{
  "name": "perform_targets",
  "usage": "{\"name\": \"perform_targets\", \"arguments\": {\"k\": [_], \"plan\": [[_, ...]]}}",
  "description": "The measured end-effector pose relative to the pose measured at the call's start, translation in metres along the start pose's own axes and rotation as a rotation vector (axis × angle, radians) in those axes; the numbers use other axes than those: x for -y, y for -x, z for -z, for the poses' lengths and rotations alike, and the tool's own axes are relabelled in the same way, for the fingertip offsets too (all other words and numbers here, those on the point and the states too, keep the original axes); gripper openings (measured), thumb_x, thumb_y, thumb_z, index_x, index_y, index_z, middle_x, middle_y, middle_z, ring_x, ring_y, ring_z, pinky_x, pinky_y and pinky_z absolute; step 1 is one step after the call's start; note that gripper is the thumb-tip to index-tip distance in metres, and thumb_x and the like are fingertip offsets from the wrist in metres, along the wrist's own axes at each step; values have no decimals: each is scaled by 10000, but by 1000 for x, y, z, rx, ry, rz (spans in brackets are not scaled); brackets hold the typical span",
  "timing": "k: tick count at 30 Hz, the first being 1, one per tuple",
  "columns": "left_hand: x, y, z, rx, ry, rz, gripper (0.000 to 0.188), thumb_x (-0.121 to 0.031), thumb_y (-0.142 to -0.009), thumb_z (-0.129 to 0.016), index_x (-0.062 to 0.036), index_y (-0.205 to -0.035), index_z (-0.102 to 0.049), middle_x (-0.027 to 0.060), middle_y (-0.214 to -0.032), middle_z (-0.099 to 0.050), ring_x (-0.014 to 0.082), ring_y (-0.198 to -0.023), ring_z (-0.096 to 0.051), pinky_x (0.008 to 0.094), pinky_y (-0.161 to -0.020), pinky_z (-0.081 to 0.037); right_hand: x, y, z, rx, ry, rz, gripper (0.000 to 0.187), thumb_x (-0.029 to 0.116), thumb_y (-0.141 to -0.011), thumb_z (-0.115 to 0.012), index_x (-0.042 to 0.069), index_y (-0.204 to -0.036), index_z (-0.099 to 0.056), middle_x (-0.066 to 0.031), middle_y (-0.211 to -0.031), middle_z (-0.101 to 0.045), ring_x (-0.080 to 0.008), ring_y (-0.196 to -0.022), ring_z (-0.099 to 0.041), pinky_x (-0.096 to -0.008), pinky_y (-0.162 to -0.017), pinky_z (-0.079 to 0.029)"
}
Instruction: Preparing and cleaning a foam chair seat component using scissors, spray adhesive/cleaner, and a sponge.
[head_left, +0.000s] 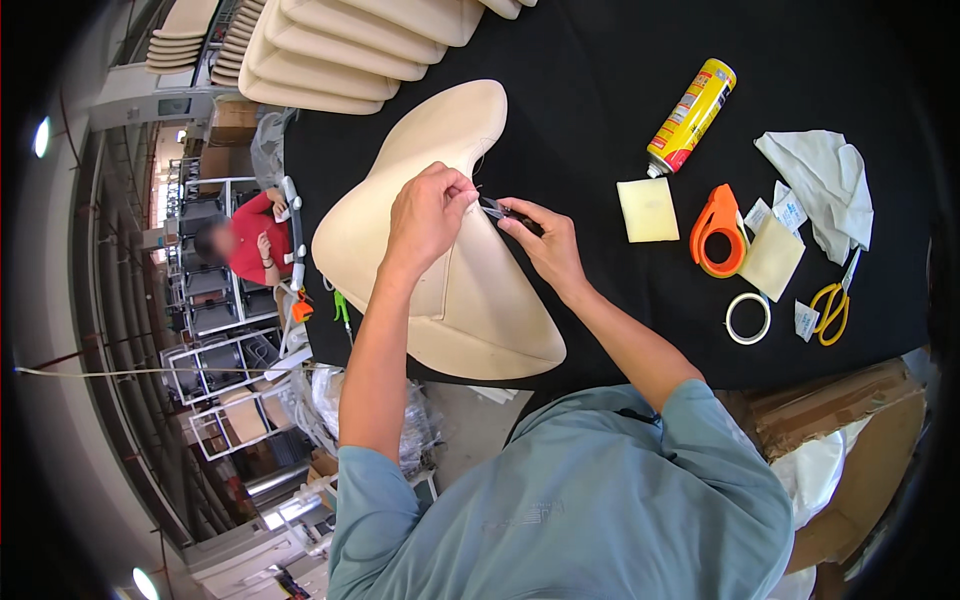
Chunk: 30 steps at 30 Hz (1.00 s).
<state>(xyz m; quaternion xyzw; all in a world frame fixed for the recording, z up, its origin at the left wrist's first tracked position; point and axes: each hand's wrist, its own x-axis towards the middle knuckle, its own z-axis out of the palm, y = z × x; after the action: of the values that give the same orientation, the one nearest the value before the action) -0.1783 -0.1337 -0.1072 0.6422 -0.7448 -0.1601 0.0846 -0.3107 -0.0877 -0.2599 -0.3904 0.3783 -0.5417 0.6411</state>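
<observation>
A cream upholstered chair seat [375, 230] with stitched seams lies on the black-covered table in front of me. My left hand [428, 215] rests over its right edge, thumb and forefinger pinched together at the seam. A thin loose thread [481, 163] curls up beside those fingertips and appears to run into the pinch. In my right hand [548, 243] is a small pair of thread snips [494, 208] with a dark handle. Their metal blades point left, close to the left fingertips. Whether the blades touch the thread is too small to tell.
Stacked cream seats [350, 45] stand at the far left. To the right lie a yellow spray can [692, 115], sponge pads [648, 210], an orange tape dispenser [718, 232], a tape roll [748, 318], yellow-handled scissors [831, 312] and a cloth [825, 190]. A person in red [255, 240] sits beyond the left edge.
</observation>
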Motion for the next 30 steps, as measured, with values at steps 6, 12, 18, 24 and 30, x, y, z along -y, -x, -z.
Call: {"name": "perform_targets", "arguments": {"k": [6,12,18,24,30], "plan": [[3,-2,2,44,50,37,48,-6,-879,-732,29,-904,-708,49,-822,-621,102,-656,-530,272,-624,-446,0,-7,-14,-8,-68,26,281,100,-927,-749,20,-1197,-742,-92,-1068,-780,-107,-879,-691,-267,-821,-546],[5,-2,0,30,76,24,50,-3,-884,-727,37,-902,-704,43,-821,-614,92,-659,-524,260,-625,-443,0,-11,-15,-19,-44,58,258,104,-924,-750,13,-1166,-753,-111,-1081,-781,-134,-938,-721,-271,-849,-549],[-4,6,0,-11,41,23,45,-16,-896,-711,28,-895,-704,55,-821,-608,123,-668,-533,273,-637,-448,-8,-14,-7,-12,70,214,232,93,-929,-744,15,-1147,-750,-91,-977,-768,-121,-840,-685,-274,-755,-532],[-62,123,-40,793,-60,-377,211,-250,-902,-707,-52,-971,-726,112,-916,-670,325,-846,-663,444,-771,-534,6,-30,3,54,169,106,481,89,-902,-759,103,-1362,-619,4,-765,-556,-65,-685,-496,-250,-640,-440],[-39,130,-38,338,-321,-453,206,-255,-873,-745,-66,-953,-735,100,-888,-666,307,-805,-659,423,-740,-540,4,-76,-13,-43,389,609,298,25,-754,-781,99,-1043,-776,-62,-778,-671,-242,-619,-638,-339,-551,-500]]}}
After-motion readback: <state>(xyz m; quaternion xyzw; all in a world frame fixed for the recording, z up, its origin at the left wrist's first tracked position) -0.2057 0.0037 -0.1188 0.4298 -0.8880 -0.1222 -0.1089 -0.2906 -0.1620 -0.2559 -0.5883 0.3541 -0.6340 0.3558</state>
